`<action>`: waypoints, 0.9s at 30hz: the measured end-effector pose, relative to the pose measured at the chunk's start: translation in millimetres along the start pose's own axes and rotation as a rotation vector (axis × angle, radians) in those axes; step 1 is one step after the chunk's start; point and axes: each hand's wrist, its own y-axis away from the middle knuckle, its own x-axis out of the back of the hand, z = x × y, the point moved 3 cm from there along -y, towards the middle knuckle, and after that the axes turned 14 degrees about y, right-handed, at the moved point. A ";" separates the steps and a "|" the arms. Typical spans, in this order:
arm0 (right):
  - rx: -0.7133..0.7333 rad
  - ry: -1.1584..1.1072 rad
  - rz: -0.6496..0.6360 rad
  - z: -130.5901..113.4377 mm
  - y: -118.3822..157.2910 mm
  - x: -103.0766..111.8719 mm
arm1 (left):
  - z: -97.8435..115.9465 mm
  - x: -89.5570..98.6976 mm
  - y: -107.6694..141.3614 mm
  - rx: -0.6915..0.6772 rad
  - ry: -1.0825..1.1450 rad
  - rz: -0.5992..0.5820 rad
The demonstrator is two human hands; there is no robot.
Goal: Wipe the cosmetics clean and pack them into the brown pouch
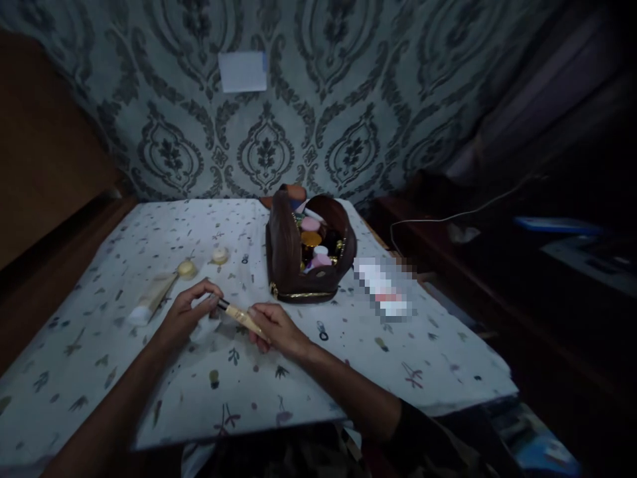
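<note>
A slim beige cosmetic tube [243,318] is held above the table, tilted between my two hands. The fingers of my right hand [275,326] wrap round its lower right part. My left hand [192,309] pinches the dark narrow piece at its other end; whether that piece is separate from the tube I cannot tell. Left of my left hand lies a larger pale tube [153,297] with a white end. A small round yellowish container [186,269] touches or nearly touches it, and a second one [219,255] lies a little to the right.
An unzipped brown cosmetic bag [283,255] stands beyond my hands, filled with several small containers. Right of it lies a blurred-out pale item [381,289]. The patterned cloth [189,411] covers the table up to the wallpapered wall. A thin cable [448,219] runs at the right.
</note>
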 end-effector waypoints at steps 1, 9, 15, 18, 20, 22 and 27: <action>-0.004 -0.032 -0.017 -0.3 0.6 -1.1 | 0.5 0.4 0.6 0.002 -0.007 0.004; 0.011 -0.060 -0.151 -19.4 20.0 0.8 | 3.1 -5.9 3.4 0.043 0.034 0.033; 0.154 0.194 0.055 -85.3 43.3 61.4 | -3.2 -5.1 1.5 0.063 0.051 0.072; 0.271 0.561 0.430 -134.4 41.6 116.9 | -3.2 -2.4 0.9 0.071 0.021 0.090; 0.253 1.005 0.663 -164.5 33.1 148.1 | -2.4 -1.7 1.3 0.069 0.001 0.082; 0.084 1.379 0.720 -183.7 17.7 169.4 | -2.9 -2.0 2.1 0.087 -0.015 0.059; -0.209 1.713 0.744 -193.9 -17.9 185.0 | -4.7 -4.7 4.8 0.146 -0.027 -0.006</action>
